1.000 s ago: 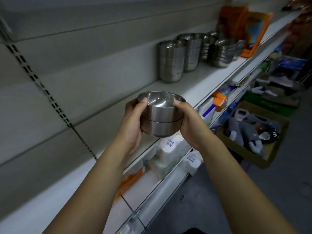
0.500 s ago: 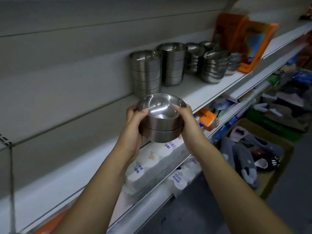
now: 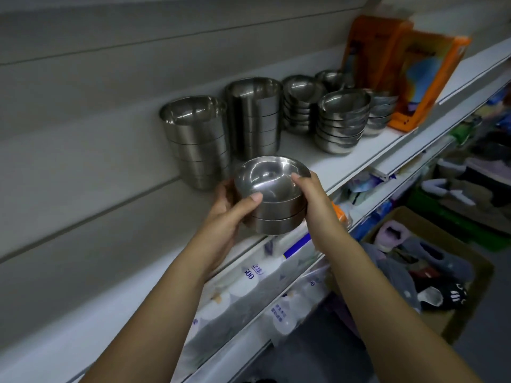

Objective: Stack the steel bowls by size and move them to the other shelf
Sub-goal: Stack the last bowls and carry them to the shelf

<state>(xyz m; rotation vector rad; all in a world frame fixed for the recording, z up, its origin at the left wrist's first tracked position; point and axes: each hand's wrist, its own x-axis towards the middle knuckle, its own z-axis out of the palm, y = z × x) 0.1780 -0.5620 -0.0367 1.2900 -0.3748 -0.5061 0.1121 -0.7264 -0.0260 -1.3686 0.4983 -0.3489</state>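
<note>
I hold a small stack of two nested steel bowls [image 3: 273,200] between both hands, just above the front of the white shelf [image 3: 356,158]. My left hand [image 3: 229,211] grips its left side with the thumb on the rim. My right hand [image 3: 315,200] grips the right side, thumb over the rim. Right behind the held bowls stands a tall stack of straight-walled steel bowls [image 3: 196,142], with a second tall stack [image 3: 255,117] beside it. Further right sit lower stacks of rounded bowls [image 3: 343,120], [image 3: 300,103].
Orange boxed goods [image 3: 425,78] stand at the shelf's right end. Below the shelf lie wrapped white packs [image 3: 249,275]. A cardboard box of slippers [image 3: 431,261] sits on the floor to the right. The left part of the shelf is bare.
The view has swung right and I have carried the held bowls closer to the tall stacks; they now sit directly in front of the leftmost stack. Both grips are unchanged.
</note>
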